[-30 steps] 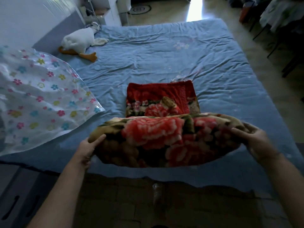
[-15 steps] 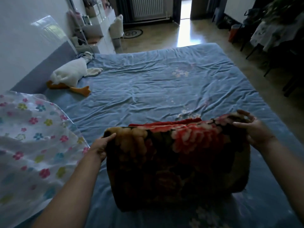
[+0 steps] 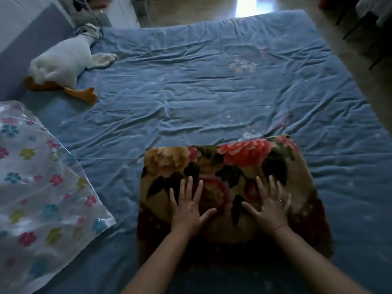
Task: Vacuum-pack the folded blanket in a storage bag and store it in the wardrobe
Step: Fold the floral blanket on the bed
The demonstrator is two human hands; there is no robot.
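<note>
A thick floral blanket (image 3: 224, 164), red, gold and dark green, lies folded into a squarish block on the near part of the blue bed (image 3: 201, 85). My left hand (image 3: 187, 205) rests flat on its top, fingers spread. My right hand (image 3: 270, 205), wearing a ring, lies flat beside it, also spread, about a hand's width to the right. Neither hand grips anything. A clear plastic storage bag (image 3: 42, 187) printed with small coloured flowers lies at the left edge of the bed, apart from the blanket.
A white plush goose (image 3: 61, 64) with orange feet lies at the far left by the grey headboard (image 3: 25, 52). Beyond the bed are white furniture (image 3: 121, 9) and bright floor (image 3: 248, 5); dark chair legs (image 3: 364, 35) stand at the far right.
The raised half of the blanket has been folded over onto the rest and laid flat. Both hands let go of its edges and now press open on top.
</note>
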